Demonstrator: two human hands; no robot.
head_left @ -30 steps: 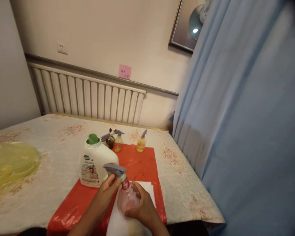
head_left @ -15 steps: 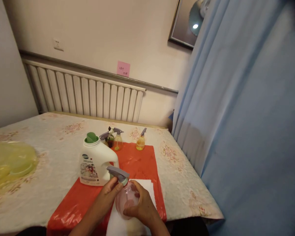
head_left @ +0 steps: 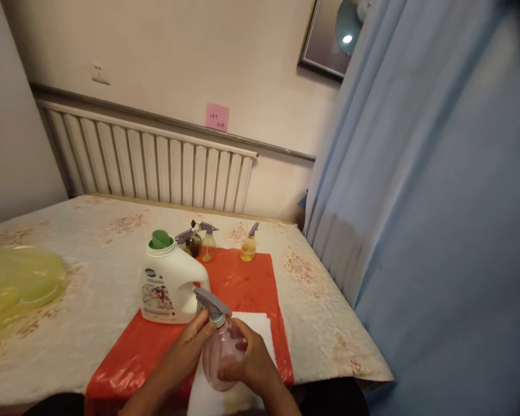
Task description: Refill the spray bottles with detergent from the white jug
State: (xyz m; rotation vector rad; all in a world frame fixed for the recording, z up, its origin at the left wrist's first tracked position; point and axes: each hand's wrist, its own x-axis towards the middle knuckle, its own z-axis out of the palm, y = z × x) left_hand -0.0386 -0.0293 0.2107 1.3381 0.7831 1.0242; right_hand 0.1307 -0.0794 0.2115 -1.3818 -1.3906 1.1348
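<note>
A clear pinkish spray bottle (head_left: 219,361) with a grey trigger head (head_left: 212,303) is held between my hands above white paper (head_left: 260,329). My left hand (head_left: 198,333) grips the neck just under the trigger head, thumb and fingers closed on the collar. Wrapped round the body from the right is my right hand (head_left: 251,361), fingers behind and thumb in front. The head sits on the bottle's neck; whether it is fully tight I cannot tell. Just behind my left hand stands a white detergent jug (head_left: 173,289) with a green cap (head_left: 160,239) resting in its mouth.
Red plastic sheeting (head_left: 242,283) lies under the paper and jug. At its far end stand several spray bottles, one with yellow liquid (head_left: 248,249) on the right. A translucent yellow basin (head_left: 23,277) sits at the left. A blue curtain (head_left: 416,202) hangs on the right.
The trigger head has turned slightly, its nose pointing a little more upward left. Both hands keep their hold on the spray bottle. The view has shifted slightly.
</note>
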